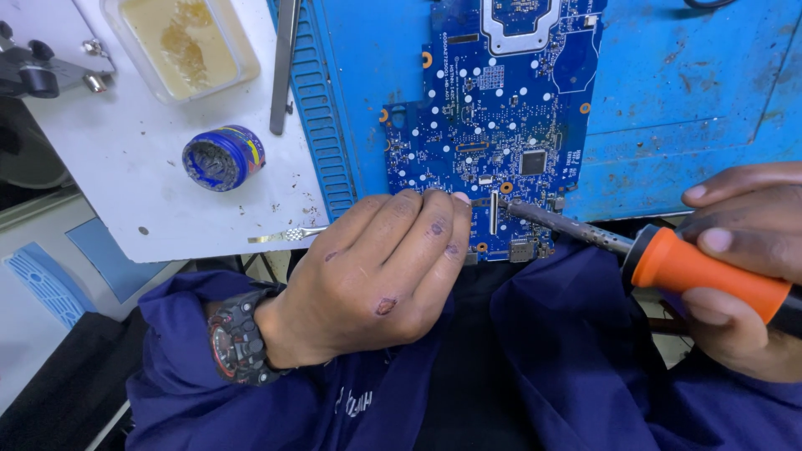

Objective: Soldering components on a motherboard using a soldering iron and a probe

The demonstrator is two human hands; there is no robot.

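Left hand (pixel 380 267) knuckles up, fingers curled onto blue circuit board (pixel 493 125) edge (holding nothing visible), right hand (pixel 743 259) gripping orange-handled soldering iron (pixel 668 259), tip on board.

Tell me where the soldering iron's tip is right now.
In the head view, the soldering iron, held in the right hand, has its tip on the blue circuit board's lower edge, beside the left hand's fingertips.

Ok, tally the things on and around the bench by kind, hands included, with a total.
Hands: 2, left hand and right hand
Soldering iron: 1
Blue circuit board: 1
Round blue tin: 1
Clear tray of yellowish stuff: 1
Tweezers: 1
Wristwatch: 1
Total: 8
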